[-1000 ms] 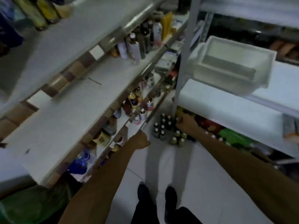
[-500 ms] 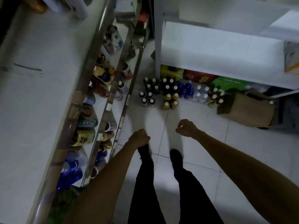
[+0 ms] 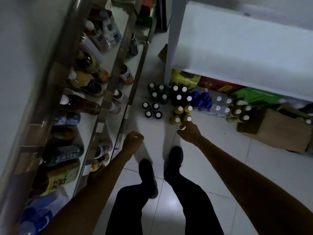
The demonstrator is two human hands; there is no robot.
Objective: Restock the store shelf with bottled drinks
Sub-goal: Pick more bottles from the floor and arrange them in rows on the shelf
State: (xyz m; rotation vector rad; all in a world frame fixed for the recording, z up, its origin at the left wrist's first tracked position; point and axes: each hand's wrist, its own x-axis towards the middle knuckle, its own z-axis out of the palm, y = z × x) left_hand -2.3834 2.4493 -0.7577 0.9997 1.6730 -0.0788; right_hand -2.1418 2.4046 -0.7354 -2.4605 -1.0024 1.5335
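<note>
Stock sits on the pale tiled floor (image 3: 216,150), none lifted yet. The cluster of four yellow plastic bottles with white caps (image 3: 183,114) stands at the near edge of the floor stock, caps up, so the long axis runs straight up toward whoever bends over it.

Right hand (image 3: 189,132) hangs just near of that cluster, and the bottles lie directly far of its knuckles. Its back is turned up, thumb showing, fingers loosely bent, nothing in them. How high above the caps it hangs, I cannot tell.

Left hand (image 3: 133,139) is curled into a fist on nothing. It is further left, in line with the group of four dark bottles with white caps (image 3: 152,110), but well short of them.

Judgement: the right hand is the nearer one for the yellow bottles. With caps up, it would likely come down over a neck rather than round a side.

The metal-edged store shelf (image 3: 108,92) runs along the left, so a lifted bottle must cross from right to left in front of the person's legs.
</note>
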